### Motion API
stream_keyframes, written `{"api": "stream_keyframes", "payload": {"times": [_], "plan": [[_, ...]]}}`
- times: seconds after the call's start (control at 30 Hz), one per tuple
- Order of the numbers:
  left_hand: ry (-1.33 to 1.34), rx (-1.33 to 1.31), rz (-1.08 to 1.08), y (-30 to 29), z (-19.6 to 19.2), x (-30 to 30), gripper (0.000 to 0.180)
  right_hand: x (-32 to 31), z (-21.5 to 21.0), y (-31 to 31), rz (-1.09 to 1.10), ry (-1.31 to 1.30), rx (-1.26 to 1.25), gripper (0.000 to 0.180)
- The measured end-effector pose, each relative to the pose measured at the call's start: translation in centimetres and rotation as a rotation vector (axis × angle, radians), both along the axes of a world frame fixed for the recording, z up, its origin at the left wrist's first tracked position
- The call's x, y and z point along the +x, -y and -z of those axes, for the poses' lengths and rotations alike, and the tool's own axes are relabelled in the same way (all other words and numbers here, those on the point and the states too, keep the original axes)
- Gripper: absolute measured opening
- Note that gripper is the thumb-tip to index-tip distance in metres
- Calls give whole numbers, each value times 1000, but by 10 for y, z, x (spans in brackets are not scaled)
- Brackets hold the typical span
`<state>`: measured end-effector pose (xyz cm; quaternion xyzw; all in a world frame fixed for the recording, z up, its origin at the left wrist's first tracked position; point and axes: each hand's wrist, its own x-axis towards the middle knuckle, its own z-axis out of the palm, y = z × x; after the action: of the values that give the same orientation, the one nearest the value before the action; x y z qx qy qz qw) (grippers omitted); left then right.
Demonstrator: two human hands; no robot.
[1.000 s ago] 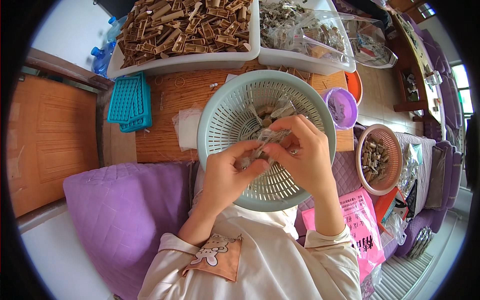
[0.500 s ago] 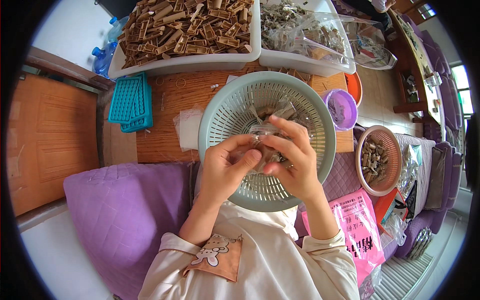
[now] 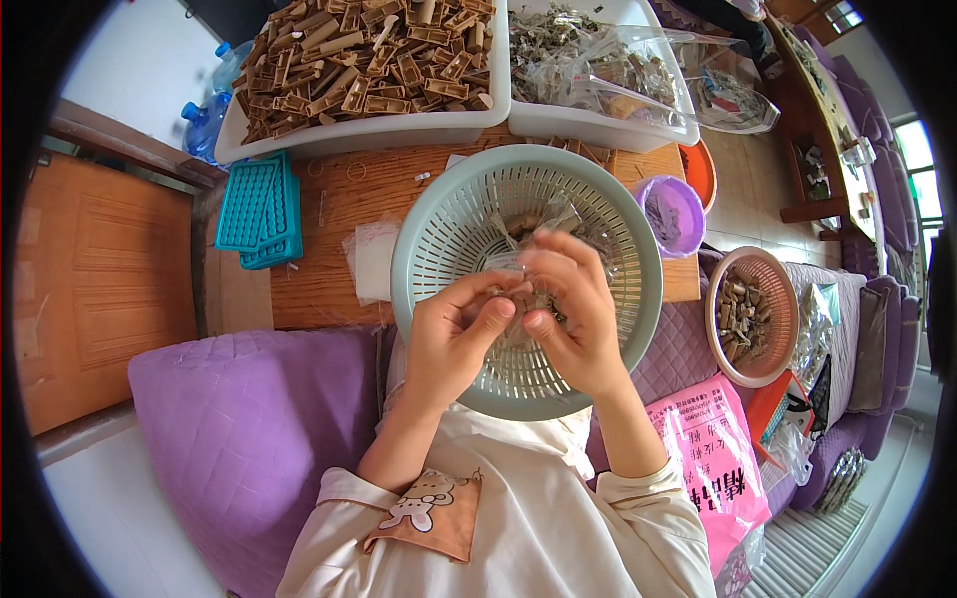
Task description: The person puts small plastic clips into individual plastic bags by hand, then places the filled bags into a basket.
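While the 2 hands meet over the green basket [image 3: 401, 289], a clear bag [image 3: 516, 291] sits between them, above the basket's middle. Left hand [image 3: 446, 339]: thumb and index nearly together, looks like they pinch the bag's film. Right hand [image 3: 580, 329]: thumb apart from the index, other fingers bent and blurred; can't tell if any of them grip film.

Inside the basket, beyond the hands: more clear bags [image 3: 526, 225] with brown bits. Left of the basket: flat white sheets [image 3: 375, 265], then teal trays [image 3: 257, 211]. Beyond it: 2 white tubs, 1 with brown plastic parts [image 3: 364, 65], 1 with loose film over small pieces [image 3: 608, 75]. Right of it: purple bucket [image 3: 700, 227], then pink basket [image 3: 788, 367].

Risks, my read:
- Film is thin and slick. If the left pinch carries it alone, the bag could slip; drop would likely be into the basket.
- Bag tilting mouth-down, if open, could spill bits among the others. Can't see the mouth.
- Basket sits close to the body; a forearm knock could tip it.
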<state>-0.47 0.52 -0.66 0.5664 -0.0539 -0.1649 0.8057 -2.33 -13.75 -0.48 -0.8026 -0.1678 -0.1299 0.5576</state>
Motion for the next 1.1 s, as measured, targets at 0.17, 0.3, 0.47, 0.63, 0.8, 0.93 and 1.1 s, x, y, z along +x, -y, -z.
{"api": "stream_keyframes", "payload": {"times": [0.17,0.3,0.47,0.63,0.8,0.93,1.1], "plan": [[-18,17,25,-3,0,-1,26,-5,0,-3,45,-388,639,35],[60,96,5,-3,2,-2,31,-5,-3,-2,75,-528,426,27],[504,532,-311,-5,0,0,36,-3,-9,-5,208,-476,268,22],[1023,800,-243,-4,-23,3,22,-8,-25,-9,113,-343,22,24],[1006,708,-170,0,-16,11,19,-12,-22,-5,77,-217,-302,10],[843,680,-39,-1,-10,20,4,-15,-23,-7,75,-238,-374,13],[414,316,-553,-36,16,66,8,-16,-35,-7,195,-279,-80,15]]}}
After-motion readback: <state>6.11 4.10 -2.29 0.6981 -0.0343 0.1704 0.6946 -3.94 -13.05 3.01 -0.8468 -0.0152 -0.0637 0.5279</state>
